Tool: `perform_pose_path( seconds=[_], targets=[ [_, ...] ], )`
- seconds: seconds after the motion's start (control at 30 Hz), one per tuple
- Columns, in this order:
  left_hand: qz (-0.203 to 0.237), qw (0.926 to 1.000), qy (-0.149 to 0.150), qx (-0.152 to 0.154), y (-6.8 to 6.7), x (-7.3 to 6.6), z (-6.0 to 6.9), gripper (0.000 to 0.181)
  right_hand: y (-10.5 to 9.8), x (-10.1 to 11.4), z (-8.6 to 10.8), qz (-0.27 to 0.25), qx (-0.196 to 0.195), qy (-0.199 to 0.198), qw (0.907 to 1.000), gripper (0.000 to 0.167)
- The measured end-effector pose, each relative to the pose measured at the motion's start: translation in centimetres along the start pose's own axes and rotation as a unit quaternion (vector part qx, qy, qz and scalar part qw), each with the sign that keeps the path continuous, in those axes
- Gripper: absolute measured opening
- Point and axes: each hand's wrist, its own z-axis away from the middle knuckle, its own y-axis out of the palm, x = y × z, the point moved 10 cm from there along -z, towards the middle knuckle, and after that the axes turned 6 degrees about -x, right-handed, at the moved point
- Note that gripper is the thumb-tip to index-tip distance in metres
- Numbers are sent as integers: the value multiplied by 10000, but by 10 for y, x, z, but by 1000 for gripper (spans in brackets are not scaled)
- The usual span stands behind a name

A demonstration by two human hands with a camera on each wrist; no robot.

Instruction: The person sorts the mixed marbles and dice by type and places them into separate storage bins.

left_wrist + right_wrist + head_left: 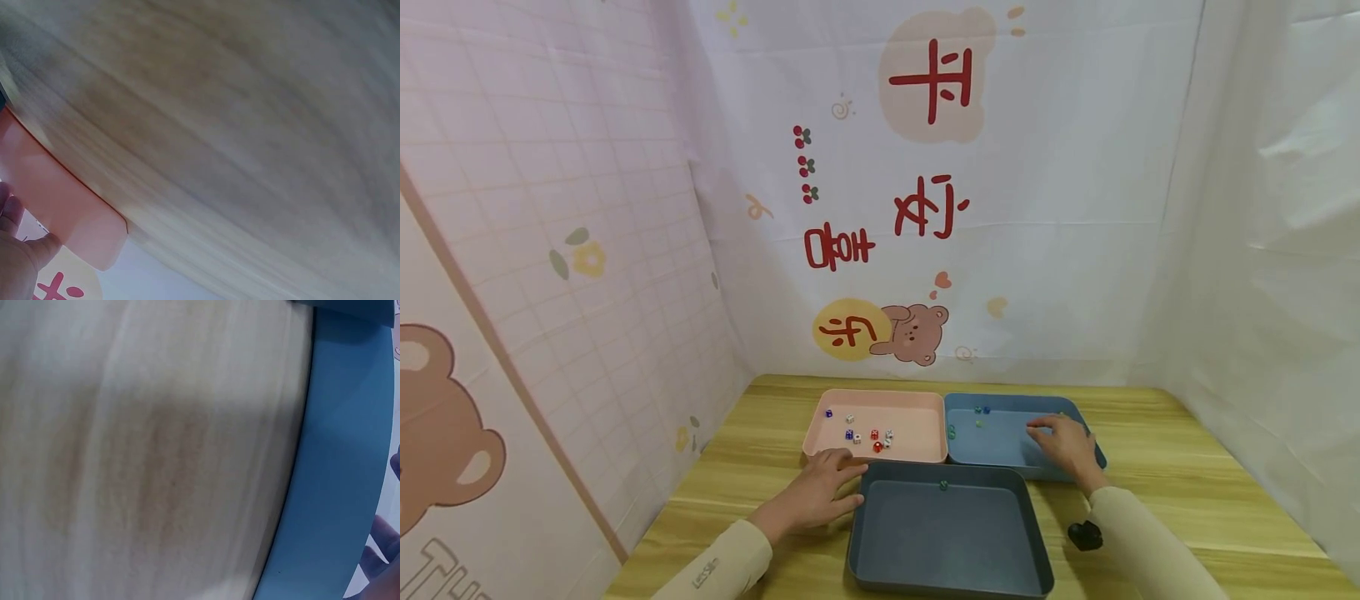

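Note:
Over the right part of the blue tray [1011,467] is my right hand [1063,446], with its fingers reaching left and no die visible in them. Small green and blue dice lie in that tray, among them a green die [952,432] by its left wall. My left hand [816,492] is at the near edge of the pink tray [917,408], beside the dark grey tray's [951,533] upper left corner, fingers loosely spread. The pink tray has several dice: white, blue [829,413] and red [877,447]. A single green die [943,485] sits near the grey tray's far wall.
The three trays stand close together on a wood-grain table [1187,475]. A small black object [1085,535] lies right of the grey tray, near the right sleeve. Behind the table hangs a white printed cloth [1075,208].

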Motion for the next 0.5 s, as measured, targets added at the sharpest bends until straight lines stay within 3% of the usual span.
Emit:
perform_pose_path(
  seconds=[0.5],
  targets=[
    [-144, 9998, 80, -127, 0, -1, 1, 55, 16, 34, 11, -918, 105, -874, 9919, 29]
  ],
)
